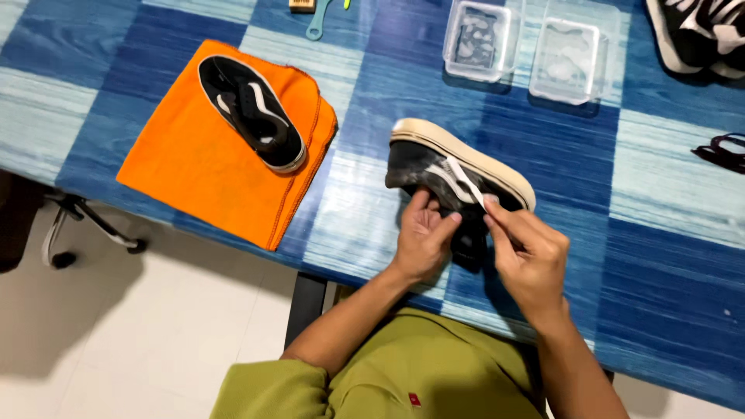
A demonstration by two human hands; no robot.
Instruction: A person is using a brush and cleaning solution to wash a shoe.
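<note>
So the black sneaker [454,174] lay on its side near the surface's [667,256] front edge, long axis running left-right. Left hand [423,240] gripped its underside, right hand [528,252] pinched the white lace [466,182]. Second sneaker [252,112] sat on an orange cloth [186,171].

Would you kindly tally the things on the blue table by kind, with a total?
Black-and-white shoes: 3 (one held by the left hand and right hand at, one on the cloth, one at the top-right edge)
Orange cloth: 1
Clear plastic containers: 2 ()
Total: 6; small items at the edges are unclear.
</note>
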